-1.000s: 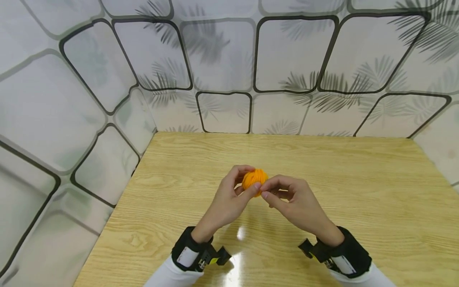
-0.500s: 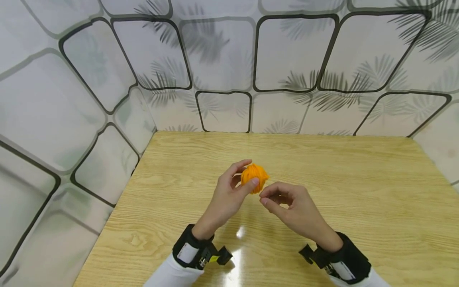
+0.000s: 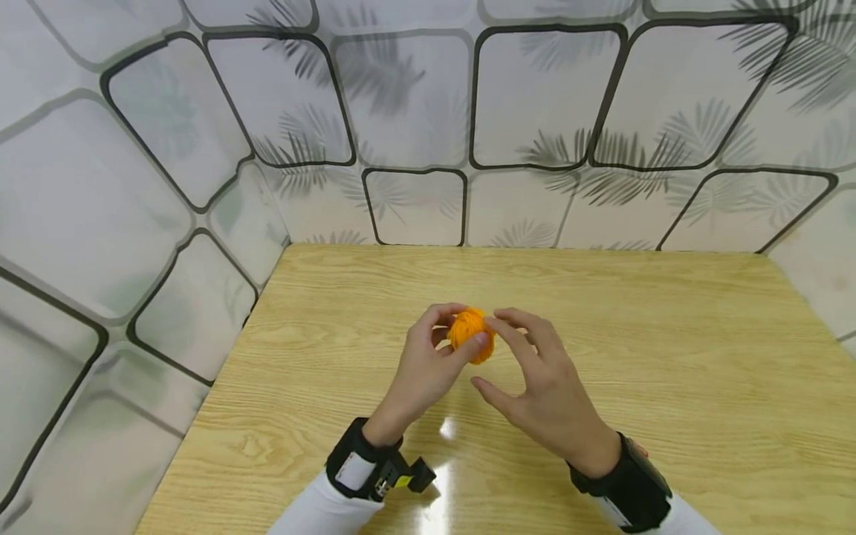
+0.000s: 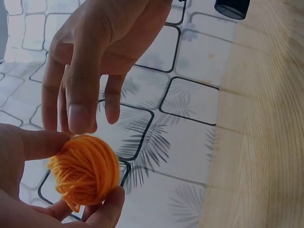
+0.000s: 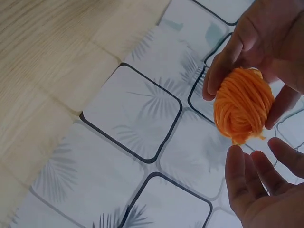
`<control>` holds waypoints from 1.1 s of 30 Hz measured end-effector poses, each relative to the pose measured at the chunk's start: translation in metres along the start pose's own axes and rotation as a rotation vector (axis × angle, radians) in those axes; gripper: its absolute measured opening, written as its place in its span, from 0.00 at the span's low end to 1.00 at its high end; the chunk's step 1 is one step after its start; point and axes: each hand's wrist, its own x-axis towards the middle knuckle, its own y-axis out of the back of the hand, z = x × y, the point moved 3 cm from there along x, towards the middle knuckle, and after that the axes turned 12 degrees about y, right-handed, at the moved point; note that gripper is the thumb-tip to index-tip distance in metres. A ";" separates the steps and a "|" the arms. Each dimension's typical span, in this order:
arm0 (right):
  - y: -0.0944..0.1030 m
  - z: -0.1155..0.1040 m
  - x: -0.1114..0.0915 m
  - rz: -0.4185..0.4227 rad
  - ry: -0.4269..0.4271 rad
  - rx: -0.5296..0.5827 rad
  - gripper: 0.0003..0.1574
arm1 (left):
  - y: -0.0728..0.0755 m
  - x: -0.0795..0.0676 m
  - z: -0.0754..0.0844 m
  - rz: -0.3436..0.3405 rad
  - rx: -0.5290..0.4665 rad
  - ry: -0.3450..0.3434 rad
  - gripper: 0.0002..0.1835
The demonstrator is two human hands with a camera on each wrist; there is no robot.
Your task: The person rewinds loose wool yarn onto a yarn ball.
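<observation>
A small ball of orange yarn [image 3: 468, 327] is held up over the table in my left hand [image 3: 424, 368], between the thumb and fingers. In the left wrist view, the thumb and fingertips grip opposite sides of the yarn ball [image 4: 90, 171]. My right hand [image 3: 548, 386] is spread on the other side, its thumb apart from the ball and its index fingertip right at the ball's edge. The right wrist view shows the fingers of the right hand [image 5: 266, 194] loosely extended just below the yarn, where a short loose end sticks out.
Beneath both hands lies a light wood-grain table [image 3: 635, 319]. Patterned white panels [image 3: 414, 96] with dark outlines and leaf prints stand along its back and left side. Black straps with small cameras [image 3: 381, 472] circle the wrists.
My right hand has gone from pinched fingertips beside the ball to spread fingers, with its index finger raised to the ball. The left hand keeps hold while the yarn ball has turned slightly.
</observation>
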 end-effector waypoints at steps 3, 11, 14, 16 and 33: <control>-0.007 -0.003 0.001 -0.044 0.058 -0.048 0.45 | -0.001 0.000 -0.001 0.029 0.016 0.011 0.25; -0.011 -0.002 0.003 -0.047 0.085 -0.101 0.40 | -0.001 -0.005 0.001 0.041 0.056 0.031 0.25; -0.008 0.003 0.004 -0.013 0.037 -0.032 0.40 | -0.001 -0.007 0.007 0.001 0.061 0.008 0.25; -0.006 0.008 0.003 0.005 -0.039 0.075 0.40 | -0.001 -0.010 0.015 -0.032 0.067 -0.018 0.25; -0.001 0.044 -0.008 -0.111 -0.756 1.164 0.25 | 0.006 -0.011 0.019 -0.152 0.249 -0.106 0.30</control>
